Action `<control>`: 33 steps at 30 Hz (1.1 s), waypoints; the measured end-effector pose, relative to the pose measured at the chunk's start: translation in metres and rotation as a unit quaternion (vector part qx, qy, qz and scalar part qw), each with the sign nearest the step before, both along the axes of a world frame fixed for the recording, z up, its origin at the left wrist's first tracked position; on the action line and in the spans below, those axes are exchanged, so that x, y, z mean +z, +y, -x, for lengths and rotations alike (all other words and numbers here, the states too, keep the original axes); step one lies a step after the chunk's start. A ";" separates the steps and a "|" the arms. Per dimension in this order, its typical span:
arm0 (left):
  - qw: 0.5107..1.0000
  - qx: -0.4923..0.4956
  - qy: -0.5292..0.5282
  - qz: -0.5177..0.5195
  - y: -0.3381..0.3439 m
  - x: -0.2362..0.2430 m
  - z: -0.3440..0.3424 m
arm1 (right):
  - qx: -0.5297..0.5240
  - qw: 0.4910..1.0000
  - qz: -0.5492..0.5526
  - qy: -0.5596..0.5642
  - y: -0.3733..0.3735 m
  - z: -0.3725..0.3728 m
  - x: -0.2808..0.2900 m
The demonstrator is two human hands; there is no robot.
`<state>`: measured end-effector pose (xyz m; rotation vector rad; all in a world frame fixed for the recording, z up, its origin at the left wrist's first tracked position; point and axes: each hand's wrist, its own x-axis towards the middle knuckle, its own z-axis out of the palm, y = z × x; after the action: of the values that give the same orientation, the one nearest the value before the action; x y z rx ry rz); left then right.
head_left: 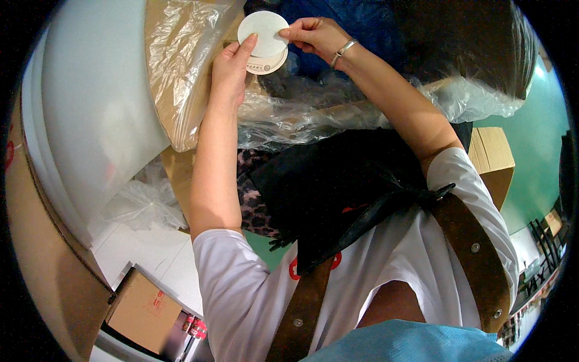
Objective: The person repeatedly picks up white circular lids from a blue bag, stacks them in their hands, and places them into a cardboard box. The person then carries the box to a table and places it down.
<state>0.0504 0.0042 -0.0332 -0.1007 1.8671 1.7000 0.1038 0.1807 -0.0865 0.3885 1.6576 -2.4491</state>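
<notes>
Two thin round discs are up between my hands at the top of the view. The upper one, a plain white round disc (263, 31), overlaps a printed round disc (274, 64) whose lower rim shows beneath it. My left hand (231, 67) grips them at the left edge, thumb pressed on the white disc's face. On the opposite side my right hand (316, 37), with a silver bracelet at the wrist, pinches the white disc's right edge between thumb and finger. Whether the right fingers also touch the printed disc is hidden.
Clear plastic film (181, 66) covers cardboard to the left, and a crumpled clear plastic bag (313, 117) lines an open box before me. Dark blue plastic (374, 36) lies inside. A cardboard box (142, 308) stands at lower left, another carton (491, 157) at right.
</notes>
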 end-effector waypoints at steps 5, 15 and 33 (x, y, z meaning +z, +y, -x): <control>1.000 0.015 -0.017 0.003 -0.002 -0.001 0.001 | 0.018 0.998 0.059 0.019 0.002 -0.003 0.004; 0.999 0.036 -0.028 -0.015 0.002 0.006 -0.003 | 0.015 0.999 0.009 0.033 0.006 -0.002 0.004; 0.998 0.048 0.046 -0.024 -0.005 -0.004 0.005 | 0.020 0.998 0.027 0.054 0.009 0.019 -0.022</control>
<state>0.0454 -0.0010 -0.0370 -0.0951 1.9144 1.8414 0.0850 0.1894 -0.1088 0.2189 1.6178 -2.5211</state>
